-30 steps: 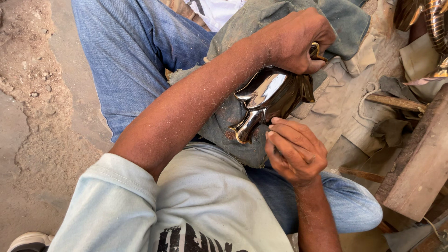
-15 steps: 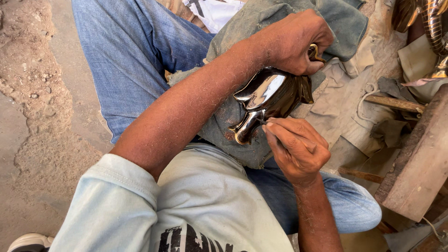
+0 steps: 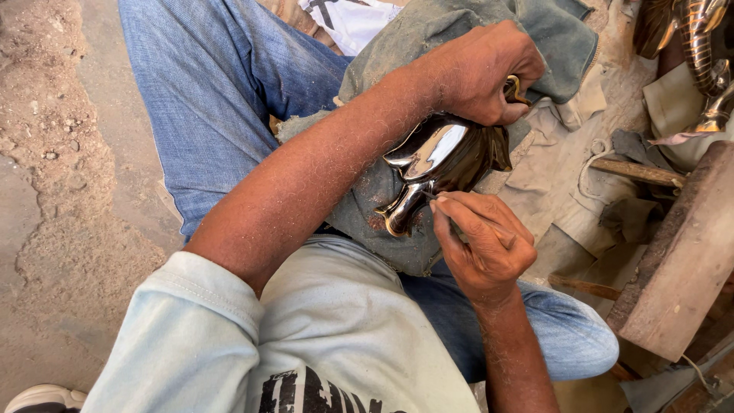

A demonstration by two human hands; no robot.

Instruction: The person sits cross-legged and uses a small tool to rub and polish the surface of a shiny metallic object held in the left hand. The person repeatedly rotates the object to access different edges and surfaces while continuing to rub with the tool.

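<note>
- Left hand (image 3: 485, 73) closed around top of shiny dark metal figure (image 3: 440, 157), pinning it on lap cloth (image 3: 382, 183).
- Right hand (image 3: 482, 245) pinches thin tool (image 3: 451, 218), tip at figure's lower edge.
- Surface mostly glossy; edge work apparently remains.

A dark, mirror-polished metal figurine with a brass-coloured edge (image 3: 440, 164) lies on a dusty grey-green cloth (image 3: 397, 46) spread over the lap. Its narrow end points down toward the body, and its broad end reaches up-right. A thin, pointed metal tool (image 3: 453, 223) touches the figurine's lower edge near the narrow end.
</note>
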